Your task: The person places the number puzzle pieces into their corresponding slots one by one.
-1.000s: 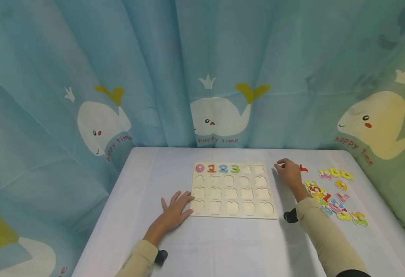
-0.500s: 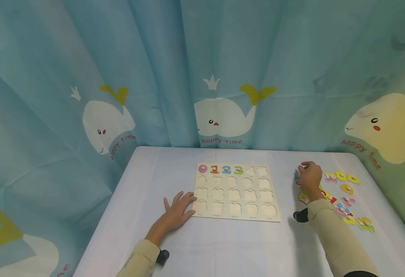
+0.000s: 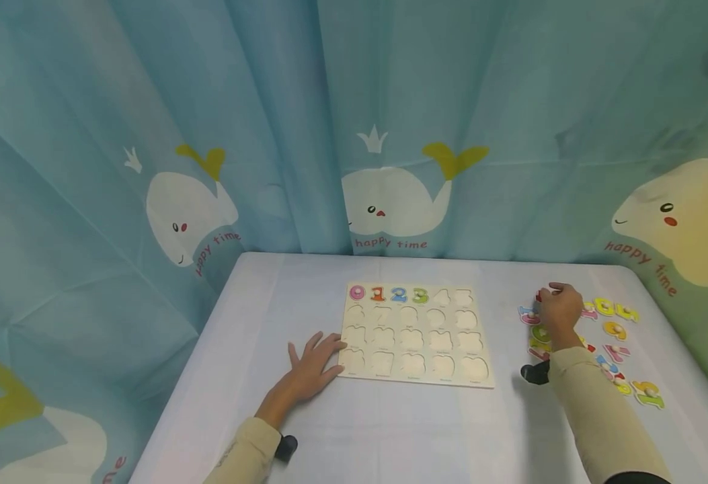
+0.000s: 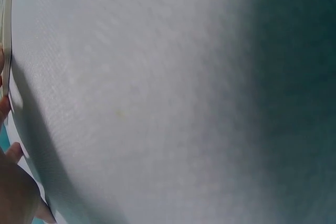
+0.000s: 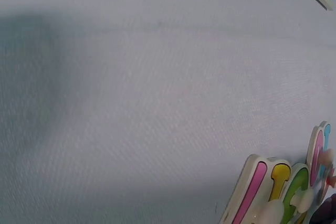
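My left hand [image 3: 309, 370] lies with spread fingers at the left edge of a wooden number puzzle board [image 3: 410, 384], its fingertips touching the edge. In the top row sit the number pieces 0 [image 3: 357, 292], 1 [image 3: 378, 294], 2 [image 3: 399, 294] and 3 [image 3: 420, 295]. My right hand [image 3: 561, 309] is over the loose number pieces right of the board. A bit of a red number piece [image 3: 538, 296] shows at its bent fingertips; whether they pinch it is hidden. The right wrist view catches several number pieces [image 5: 280, 179] at its lower right corner.
Colourful loose number pieces lie about the right hand, among them a yellow one [image 3: 615, 330], a pink one [image 3: 616, 353] and a green-and-orange one [image 3: 648, 394]. A white cloth [image 3: 414, 430] covers the table. Behind hangs a blue whale-print curtain [image 3: 281, 168].
My right hand has moved right from beside the board to over the loose pieces, to the red one. The left hand stays at the board's edge. The head view has shifted slightly.
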The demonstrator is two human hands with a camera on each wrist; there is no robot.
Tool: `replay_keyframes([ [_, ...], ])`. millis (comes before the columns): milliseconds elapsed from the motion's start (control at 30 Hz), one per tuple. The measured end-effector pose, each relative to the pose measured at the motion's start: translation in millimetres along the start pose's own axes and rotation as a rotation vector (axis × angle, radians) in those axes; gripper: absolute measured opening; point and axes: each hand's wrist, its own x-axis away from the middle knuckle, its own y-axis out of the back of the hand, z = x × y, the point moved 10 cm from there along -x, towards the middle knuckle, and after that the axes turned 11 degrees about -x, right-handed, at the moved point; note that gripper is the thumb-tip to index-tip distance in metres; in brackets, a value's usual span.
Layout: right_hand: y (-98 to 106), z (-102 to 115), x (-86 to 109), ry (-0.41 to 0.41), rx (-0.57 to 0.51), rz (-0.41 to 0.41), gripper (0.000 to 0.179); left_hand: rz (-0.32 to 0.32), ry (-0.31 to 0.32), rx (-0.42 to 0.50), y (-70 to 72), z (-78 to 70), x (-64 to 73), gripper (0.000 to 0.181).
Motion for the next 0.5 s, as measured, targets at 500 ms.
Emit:
replay_keyframes([
  [500,-8.0,-1.6,-2.0,0.017,0.027,0.036,0.044,0.001,0.001,0.013,2.6,-1.8,0.0,0.043],
])
